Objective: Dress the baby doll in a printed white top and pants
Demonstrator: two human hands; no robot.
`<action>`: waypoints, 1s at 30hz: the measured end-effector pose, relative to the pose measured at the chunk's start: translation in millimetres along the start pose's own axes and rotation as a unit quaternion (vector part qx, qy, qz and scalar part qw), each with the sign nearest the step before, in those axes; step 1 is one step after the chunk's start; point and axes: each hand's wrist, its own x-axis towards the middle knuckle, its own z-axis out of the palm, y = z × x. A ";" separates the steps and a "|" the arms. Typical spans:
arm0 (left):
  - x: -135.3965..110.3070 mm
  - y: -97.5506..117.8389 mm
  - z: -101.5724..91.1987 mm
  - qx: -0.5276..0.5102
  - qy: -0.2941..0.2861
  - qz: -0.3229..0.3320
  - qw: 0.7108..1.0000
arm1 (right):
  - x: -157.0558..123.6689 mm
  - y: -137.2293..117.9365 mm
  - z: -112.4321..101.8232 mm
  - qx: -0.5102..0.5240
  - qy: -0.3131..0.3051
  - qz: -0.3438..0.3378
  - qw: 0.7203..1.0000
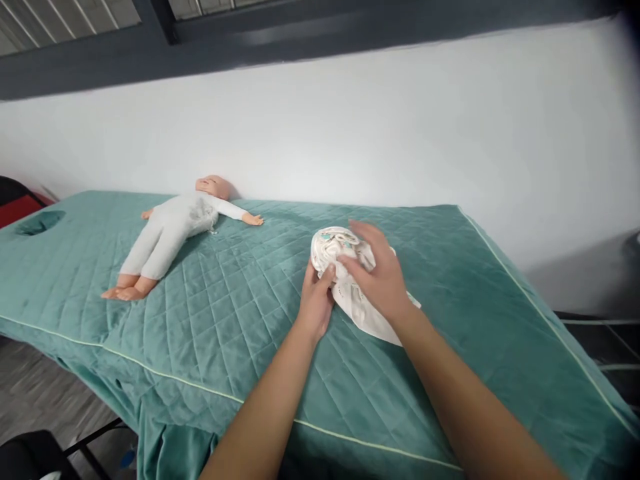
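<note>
A bunched white cloth garment (367, 313) with small teal prints is in front of me, its lower part spread on the green cover. My left hand (317, 297) is closed on the gathered left end, thumb on top of the folds. Over the right side of the garment is my right hand (377, 270), slightly blurred, with thumb and forefinger spread apart and the thumb close to the folds. Its other fingers are mostly hidden. The garment's exact kind cannot be made out. Farther left, a baby doll (173, 230) with a white cloth body lies on its back, arms spread.
The quilted green cover (240, 293) drapes over a long bed with a face hole (40, 223) at its left end. Behind it rises a white wall (320, 140). A black chair part (35, 457) stands at the lower left.
</note>
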 end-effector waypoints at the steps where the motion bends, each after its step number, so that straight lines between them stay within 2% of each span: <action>1: 0.9 -1.1 -0.2 0.010 0.007 0.003 1.000 | -3.7 -4.8 2.9 -0.004 -0.029 -0.005 1.000; 3: 2.4 -3.0 -2.0 0.018 0.029 0.018 0.999 | -10.9 -10.3 8.8 -0.028 -0.062 0.002 0.998; 6: 3.7 -5.1 -6.3 0.024 0.051 0.036 0.998 | -17.2 -9.8 13.4 -0.045 -0.044 0.052 0.997; 11: 1.6 -5.2 -5.7 0.024 0.079 0.027 0.996 | -18.3 -4.0 8.6 0.025 -0.033 0.139 0.989; 13: -0.1 -3.4 -3.4 0.017 0.092 0.030 0.995 | -19.5 -3.0 6.4 0.044 -0.016 0.172 0.984; 16: -1.3 0.8 -2.9 0.011 0.106 0.045 0.993 | -20.2 0.3 1.3 0.068 0.043 0.217 0.973; 19: 0.5 4.3 -8.1 0.001 0.120 0.054 0.991 | -16.5 6.6 -10.3 0.150 0.124 0.265 0.944; 22: 3.6 6.0 -14.3 -0.020 0.122 0.032 0.992 | -10.8 12.3 -22.9 0.265 0.181 0.333 0.887; 24: 4.3 6.7 -15.4 -0.027 0.105 0.009 0.994 | -9.7 14.7 -25.9 0.319 0.166 0.367 0.858; 26: 3.3 7.7 -13.4 -0.021 0.075 -0.006 0.997 | -12.2 16.1 -23.1 0.346 0.119 0.374 0.852; 30: -2.2 10.2 -6.7 -0.008 0.034 -0.007 0.999 | -23.7 17.1 -11.3 0.307 -0.016 0.319 0.897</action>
